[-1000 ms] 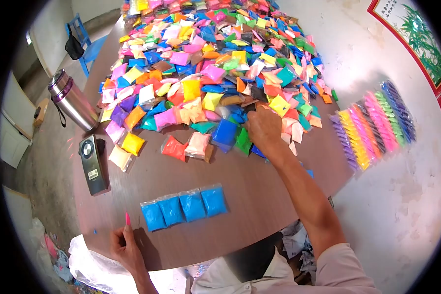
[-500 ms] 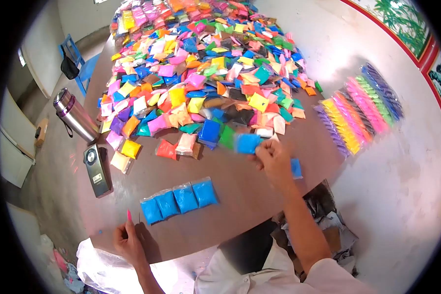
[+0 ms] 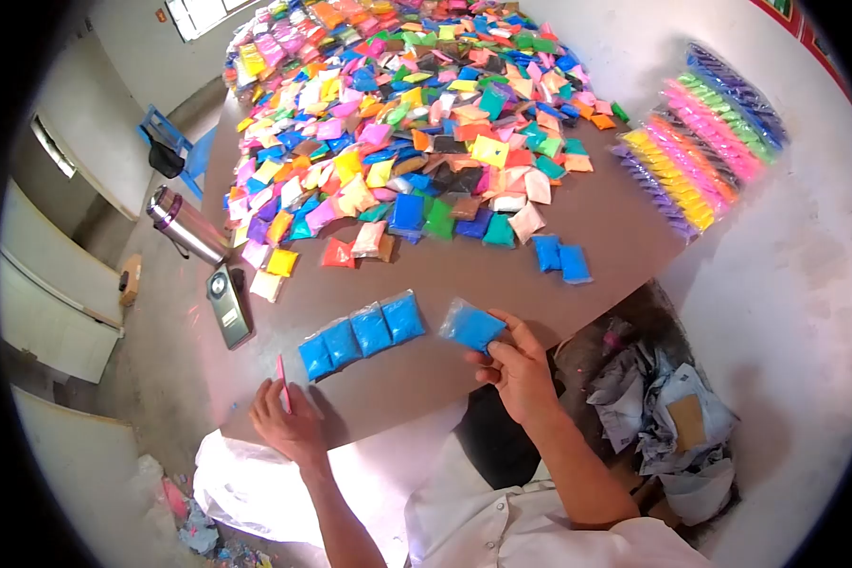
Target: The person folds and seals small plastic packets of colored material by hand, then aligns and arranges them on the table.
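Note:
My right hand (image 3: 523, 377) pinches a small clear bag of blue filling (image 3: 473, 325) between thumb and fingers, held over the near part of the table. To its left lies a row of several matching blue packets (image 3: 370, 329), side by side and touching. My left hand (image 3: 287, 423) rests near the front edge, its fingers closed round a thin pink stick (image 3: 282, 377) that points up; what kind of tool it is cannot be made out. Two more blue packets (image 3: 574, 264) lie together at the right of the table.
A large heap of packets in many colours (image 3: 369, 142) covers the far part of the brown table (image 3: 426, 383). A steel thermos (image 3: 187, 225) and a dark device with a round dial (image 3: 227, 308) stand at the left. Bundled coloured twists (image 3: 696, 142) lie at right; crumpled paper (image 3: 672, 417) fills a bin below.
My right hand has come back toward me from beside the heap, bringing a blue packet near the row. My left hand still holds the pink stick. The camera view has shifted.

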`<state>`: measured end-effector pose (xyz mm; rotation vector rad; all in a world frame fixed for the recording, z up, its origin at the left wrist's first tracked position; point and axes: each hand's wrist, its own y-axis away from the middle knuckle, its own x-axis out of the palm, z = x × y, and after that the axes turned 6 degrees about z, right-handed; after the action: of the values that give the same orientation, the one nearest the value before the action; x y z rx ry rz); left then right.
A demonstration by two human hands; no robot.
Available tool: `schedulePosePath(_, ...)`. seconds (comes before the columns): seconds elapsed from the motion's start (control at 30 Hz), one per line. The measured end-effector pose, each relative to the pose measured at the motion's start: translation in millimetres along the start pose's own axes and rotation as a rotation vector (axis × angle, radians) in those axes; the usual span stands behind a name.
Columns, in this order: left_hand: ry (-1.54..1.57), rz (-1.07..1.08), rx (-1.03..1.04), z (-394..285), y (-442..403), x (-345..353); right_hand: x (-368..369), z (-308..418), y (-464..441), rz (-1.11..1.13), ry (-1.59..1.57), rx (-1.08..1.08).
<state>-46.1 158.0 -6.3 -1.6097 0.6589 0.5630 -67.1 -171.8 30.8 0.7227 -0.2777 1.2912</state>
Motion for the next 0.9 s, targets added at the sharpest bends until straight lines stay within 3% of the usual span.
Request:
schedulePosePath(0.03, 0.004, -0.003, 0.003, -14.6, 0.7, -8.6, -0.5, -2.8, 3.3, 0.026, 0.004, 0.007)
schedulePosePath(0.17, 1.055, 0.570, -0.632, -79.9, 27.0, -30.7, 1.3, -21.0, 16.5, 0.106, -0.051, 0.073)
schedulePosePath(0.23, 1.250, 0.728, -0.482, -115.7, 29.8, -33.6, 4.4, -29.9, 20.9, 0.147, -0.083, 0.090)
schedulePosePath(0.3, 1.373, 0.781, -0.592, -143.6, 24.6, -38.1, 5.4, -36.0, 27.5, 0.158, -0.039, 0.099)
schedulePosePath(0.47, 1.467, 0.773, -0.656, -157.3, 23.7, -26.2, -9.4, -47.8, 32.3, 0.156, 0.201, 0.006)
schedulePosePath(0.53, 1.492, 0.807, -0.693, -151.2, 25.0, -22.7, -19.4, -46.9, 30.8, 0.228, 0.527, -0.233)
schedulePosePath(0.63, 1.541, 0.879, -0.579, -139.2, 33.4, -12.4, -12.9, -32.5, 28.3, 0.191, 0.572, -0.356)
schedulePosePath(0.73, 1.437, 0.893, -0.409, -135.4, 36.2, -6.8, -8.8, -23.3, 15.9, 0.239, 0.696, -0.273)
schedulePosePath(0.9, 1.378, 0.918, -0.490, -147.9, 22.0, -14.8, -11.5, -32.1, -1.7, 0.336, 0.541, -0.255)
